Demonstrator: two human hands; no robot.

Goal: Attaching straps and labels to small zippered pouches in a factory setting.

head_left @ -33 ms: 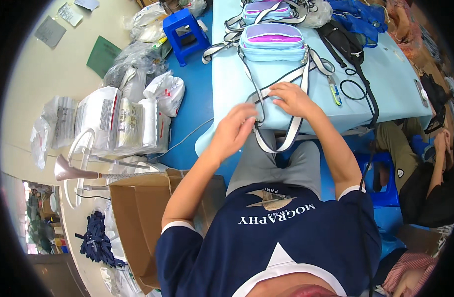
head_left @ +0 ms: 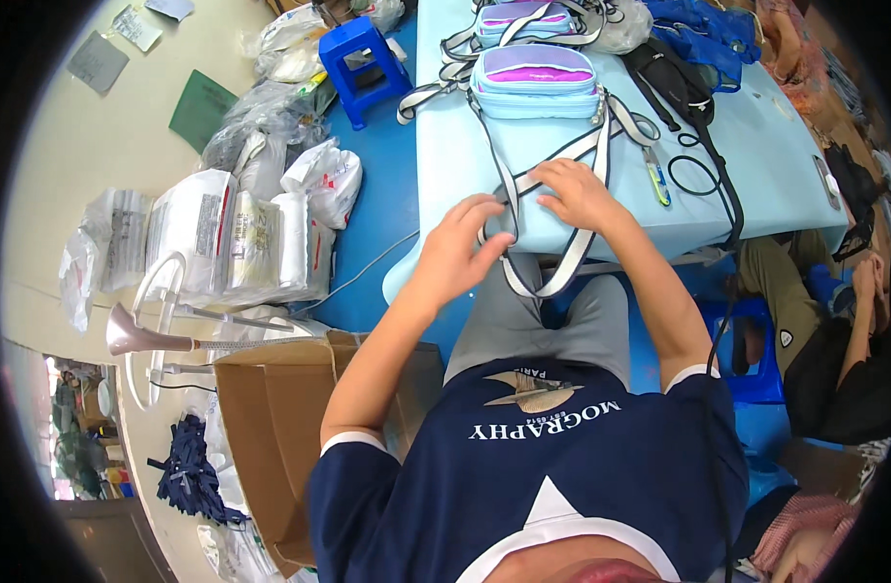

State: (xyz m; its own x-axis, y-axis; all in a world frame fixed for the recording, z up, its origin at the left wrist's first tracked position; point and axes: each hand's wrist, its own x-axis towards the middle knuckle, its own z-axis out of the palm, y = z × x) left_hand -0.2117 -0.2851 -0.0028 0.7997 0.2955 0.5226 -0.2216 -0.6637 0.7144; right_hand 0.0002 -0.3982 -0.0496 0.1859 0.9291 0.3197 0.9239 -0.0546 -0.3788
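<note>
Strap [head_left: 576,255] of light-blue and purple bag [head_left: 536,83], crossed over itself on near part of table [head_left: 445,175], looped past near edge. Left hand [head_left: 457,248] at left side of loop, with thumb wide of fingers. Right hand [head_left: 572,189] at crossing, with fingers bent over strap; pinching or just resting, can't tell. Probably best: pin crossing with right, straighten with left, keep flat, avoid twists. Hidden: strap under right fingertips. Unclear: dark bit by left fingertips, buckle or fold. Second bag [head_left: 492,26], farther off, partly covered by straps.
</note>
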